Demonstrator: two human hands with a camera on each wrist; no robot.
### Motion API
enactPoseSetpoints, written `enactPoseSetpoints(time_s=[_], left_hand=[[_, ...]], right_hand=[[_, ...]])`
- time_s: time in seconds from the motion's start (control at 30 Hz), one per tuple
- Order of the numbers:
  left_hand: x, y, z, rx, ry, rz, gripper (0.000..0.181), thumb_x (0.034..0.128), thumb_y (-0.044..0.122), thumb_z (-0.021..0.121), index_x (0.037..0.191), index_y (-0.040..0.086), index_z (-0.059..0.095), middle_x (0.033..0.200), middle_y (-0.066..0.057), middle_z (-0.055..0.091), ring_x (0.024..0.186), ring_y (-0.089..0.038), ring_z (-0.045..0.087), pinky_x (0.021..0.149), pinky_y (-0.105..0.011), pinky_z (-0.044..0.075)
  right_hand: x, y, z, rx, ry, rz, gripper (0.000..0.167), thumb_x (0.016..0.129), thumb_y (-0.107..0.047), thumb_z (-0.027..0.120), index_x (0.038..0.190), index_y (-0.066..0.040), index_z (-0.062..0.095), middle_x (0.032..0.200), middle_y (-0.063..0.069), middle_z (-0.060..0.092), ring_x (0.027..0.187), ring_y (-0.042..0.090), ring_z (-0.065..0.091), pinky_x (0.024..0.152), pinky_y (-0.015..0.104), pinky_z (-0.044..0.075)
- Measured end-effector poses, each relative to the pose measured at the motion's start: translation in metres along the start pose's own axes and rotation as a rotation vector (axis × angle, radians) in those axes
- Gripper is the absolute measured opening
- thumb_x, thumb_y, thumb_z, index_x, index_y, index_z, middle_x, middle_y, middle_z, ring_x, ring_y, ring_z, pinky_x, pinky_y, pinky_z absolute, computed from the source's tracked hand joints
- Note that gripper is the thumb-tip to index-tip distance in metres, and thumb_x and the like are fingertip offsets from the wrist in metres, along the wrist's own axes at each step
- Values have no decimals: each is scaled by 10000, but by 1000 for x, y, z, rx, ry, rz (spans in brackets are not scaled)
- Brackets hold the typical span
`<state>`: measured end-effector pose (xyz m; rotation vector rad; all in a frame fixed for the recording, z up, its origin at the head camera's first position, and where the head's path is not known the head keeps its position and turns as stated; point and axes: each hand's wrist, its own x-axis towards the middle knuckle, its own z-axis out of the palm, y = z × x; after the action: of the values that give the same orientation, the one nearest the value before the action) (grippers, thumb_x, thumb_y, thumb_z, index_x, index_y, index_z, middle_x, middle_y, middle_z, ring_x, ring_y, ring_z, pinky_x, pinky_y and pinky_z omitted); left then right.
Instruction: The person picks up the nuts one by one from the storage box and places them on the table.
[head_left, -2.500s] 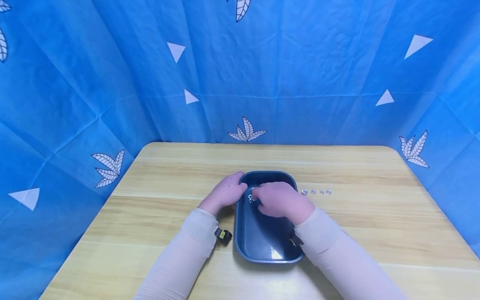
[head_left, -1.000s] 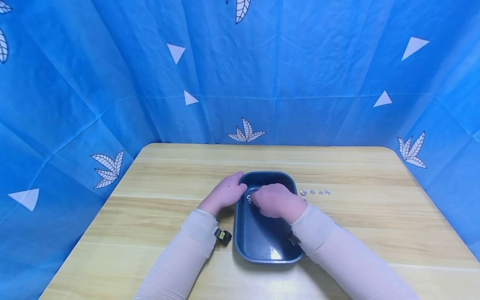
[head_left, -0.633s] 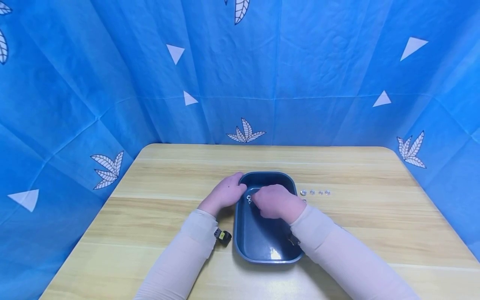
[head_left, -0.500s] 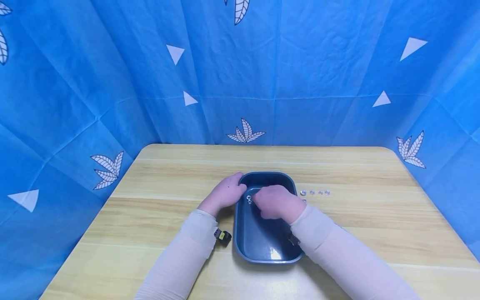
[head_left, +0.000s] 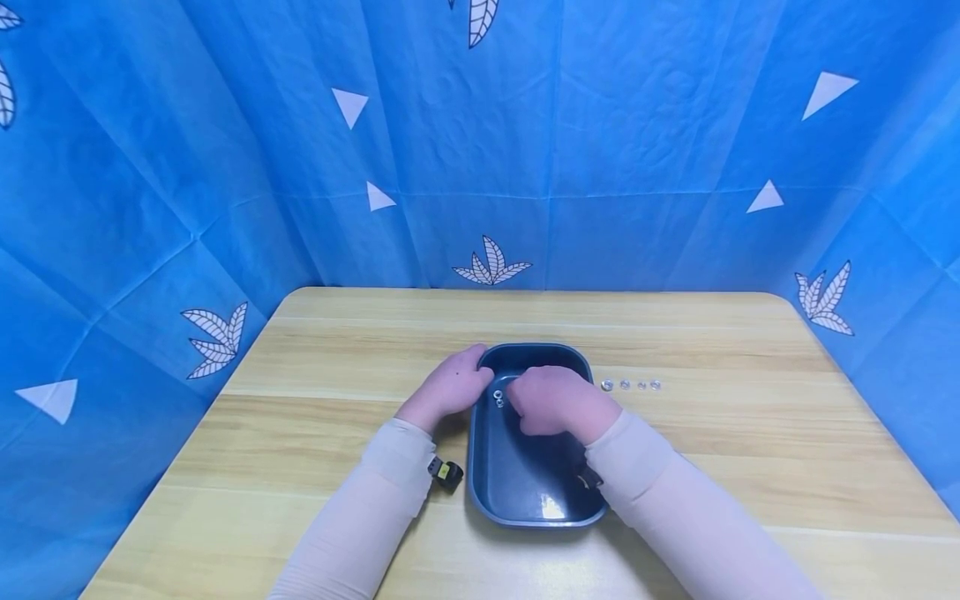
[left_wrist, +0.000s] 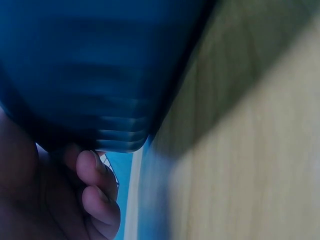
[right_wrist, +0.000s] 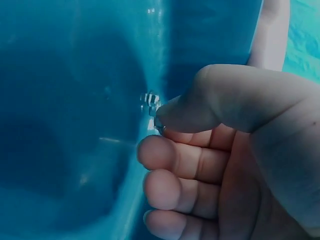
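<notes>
A dark blue rectangular tray (head_left: 534, 487) stands on the wooden table, with small silver nuts (head_left: 498, 398) on its floor near the left wall. My left hand (head_left: 455, 385) grips the tray's upper left rim; in the left wrist view its fingers (left_wrist: 97, 200) are curled by the tray's outer wall. Down inside the tray, my right hand (head_left: 555, 402) is beside the nuts. In the right wrist view its thumb and index finger pinch a small metal nut (right_wrist: 159, 122), mostly covered by the thumb. Other nuts (right_wrist: 149, 98) lie just past the thumb tip.
Several nuts (head_left: 625, 385) lie in a row on the table (head_left: 720, 417), right of the tray. A blue patterned cloth (head_left: 637, 125) hangs behind and at both sides. Wrist cameras (head_left: 447, 474) are strapped to both arms.
One nut that lay by my right fingertips in the tray is gone from its spot. My right hand has shifted slightly right and up. My left hand and the tray have stayed still.
</notes>
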<state>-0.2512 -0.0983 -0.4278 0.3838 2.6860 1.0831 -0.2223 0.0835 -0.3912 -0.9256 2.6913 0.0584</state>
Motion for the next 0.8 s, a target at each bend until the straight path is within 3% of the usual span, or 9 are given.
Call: enactPoseSetpoints(time_s=[0.13,0.57,0.8], left_hand=[[0,-1,0,-8,0,-4,371,1009,253,453,1333,131,584,1151,-18,654,1041,-224,596,1004,-482,485],[-1,0,0,1,-5,-30,493,1013,272,451,1473,99,499,1383,-72,598,1268,-267,552,1091,-514,421],[-1,2,-1,10,3,-12,447,1002,260,463,1414,108,549,1307,-56,636,1169,-242,588,1059,-495,451]], right_hand=[[-2,0,-4,28,-2,4,227,892,-156,671,700,-201,559,539,-45,479,527,116,535,552,264,454],[-10,4,-9,101,41,22,168,865,-128,686,792,-233,578,676,-81,572,644,117,550,615,275,465],[-20,10,-13,148,115,-11,220,831,-65,689,761,-230,561,671,-96,557,646,115,536,619,272,466]])
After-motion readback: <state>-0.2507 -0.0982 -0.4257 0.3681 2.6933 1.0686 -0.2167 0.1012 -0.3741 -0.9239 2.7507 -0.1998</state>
